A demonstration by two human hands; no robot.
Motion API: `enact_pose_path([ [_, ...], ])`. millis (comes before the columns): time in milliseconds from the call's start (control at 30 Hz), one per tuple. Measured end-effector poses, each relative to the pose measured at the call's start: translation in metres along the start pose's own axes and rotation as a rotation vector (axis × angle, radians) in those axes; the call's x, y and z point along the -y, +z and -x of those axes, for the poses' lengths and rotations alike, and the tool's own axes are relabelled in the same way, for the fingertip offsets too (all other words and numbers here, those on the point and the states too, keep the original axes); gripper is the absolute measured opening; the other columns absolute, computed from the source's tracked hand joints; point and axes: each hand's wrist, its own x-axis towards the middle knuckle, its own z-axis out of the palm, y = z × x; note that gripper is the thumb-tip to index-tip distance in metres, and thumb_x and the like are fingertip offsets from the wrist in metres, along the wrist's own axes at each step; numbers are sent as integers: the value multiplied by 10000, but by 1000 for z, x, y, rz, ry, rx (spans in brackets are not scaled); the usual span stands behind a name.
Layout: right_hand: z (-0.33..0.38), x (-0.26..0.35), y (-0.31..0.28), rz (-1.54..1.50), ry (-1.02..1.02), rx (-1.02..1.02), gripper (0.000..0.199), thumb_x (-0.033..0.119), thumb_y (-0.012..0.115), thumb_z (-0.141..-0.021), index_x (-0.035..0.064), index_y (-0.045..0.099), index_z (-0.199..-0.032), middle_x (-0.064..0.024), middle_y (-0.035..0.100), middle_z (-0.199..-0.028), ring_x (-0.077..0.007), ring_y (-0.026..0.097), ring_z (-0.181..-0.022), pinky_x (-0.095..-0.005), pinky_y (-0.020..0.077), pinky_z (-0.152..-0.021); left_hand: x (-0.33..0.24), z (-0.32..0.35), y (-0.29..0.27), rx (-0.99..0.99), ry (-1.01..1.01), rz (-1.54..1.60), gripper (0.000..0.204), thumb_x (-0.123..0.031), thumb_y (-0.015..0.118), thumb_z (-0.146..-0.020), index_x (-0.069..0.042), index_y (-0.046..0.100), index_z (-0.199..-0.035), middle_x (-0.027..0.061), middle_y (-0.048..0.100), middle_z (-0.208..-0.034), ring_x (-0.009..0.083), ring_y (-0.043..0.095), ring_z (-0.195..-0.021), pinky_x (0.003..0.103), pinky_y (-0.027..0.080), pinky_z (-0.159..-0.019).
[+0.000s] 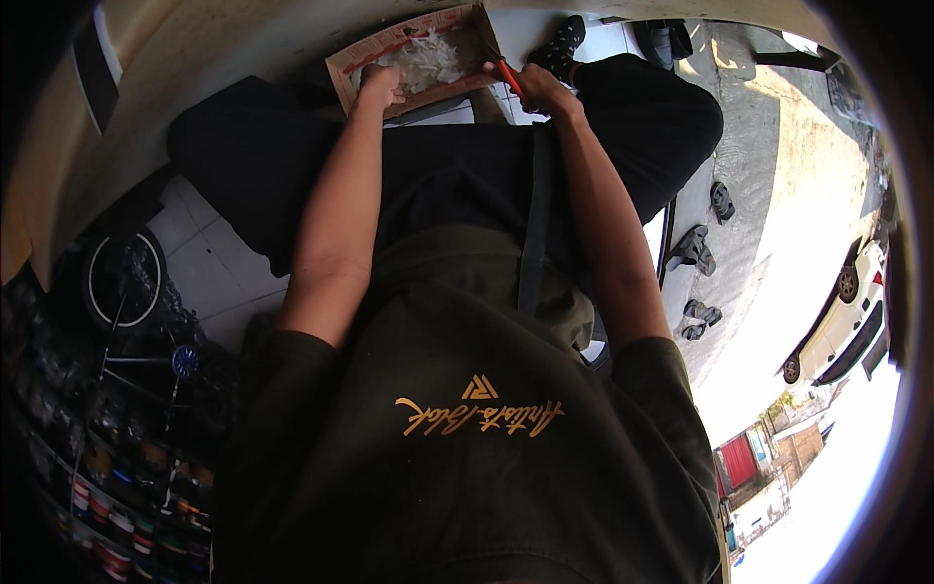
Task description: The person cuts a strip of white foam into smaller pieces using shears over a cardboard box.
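You sit over a white tiled floor [209, 258], legs in dark trousers. Left of you stands a bicycle [131, 311], with shelves of small cans [126, 516] below it. To your right, a concrete yard in sunlight carries 3 pairs of sandals [705, 248]; a white car [842, 326] is parked beyond them.

A flat cardboard box [413, 60] rests at your knees, at the far end of your reach. Its long axis runs left to right, right end tilted slightly away from you. White shredded material [428, 60] lies in it.

Your left hand [379, 86] is closed, pressing on the box's near left part. Your right hand [543, 90] grips a red tool [508, 76] at the box's right edge; its handle points up-left toward the box. The tool's tip is too small to make out.
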Motion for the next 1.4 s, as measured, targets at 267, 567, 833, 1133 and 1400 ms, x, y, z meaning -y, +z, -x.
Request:
enact_pose_path([
  [267, 26, 64, -50, -180, 460, 196, 961, 858, 232, -704, -19, 625, -674, -142, 582, -598, -260, 623, -644, -377, 478, -675, -4, 32, 0, -2, 192, -635, 279, -137, 662, -743, 52, 629, -946, 192, 649, -915, 272, 655, -801, 359, 534, -651],
  [567, 22, 58, -57, -221, 637, 210, 921, 835, 385, -674, 6, 661, -965, -131, 674, -872, -291, 640, -917, -390, 470, -808, -13, 24, 22, 172, 403, -1055, 290, -159, 580, -781, -18, 623, -1031, 181, 622, -1055, 290, 597, -989, 389, 468, -811],
  [833, 26, 68, -68, -233, 678, 181, 779, 742, 400, -757, 26, 667, -907, -77, 684, -766, -241, 662, -851, -367, 474, -796, -22, 20, 56, 158, 538, -1526, 283, -80, 536, -812, -60, 626, -1080, 141, 205, -1463, 320, 364, -1270, 458, 383, -982],
  [1133, 22, 59, -67, -283, 693, 87, 953, 823, 271, -722, -10, 640, -1006, -209, 639, -1004, -338, 609, -989, -421, 466, -839, -34, 6, 79, 229, 714, -1839, 286, -121, 505, -834, -127, 636, -1088, 25, 196, -1481, 266, 310, -1285, 510, 342, -975],
  [1400, 21, 66, -67, -165, 732, 160, 874, 784, 289, -763, 42, 622, -1082, -132, 647, -1038, -261, 612, -1012, -366, 471, -824, -18, -13, 71, 227, 761, -1596, 214, -148, 608, -781, -83, 666, -977, 96, 546, -1198, 263, 489, -1134, 422, 419, -915],
])
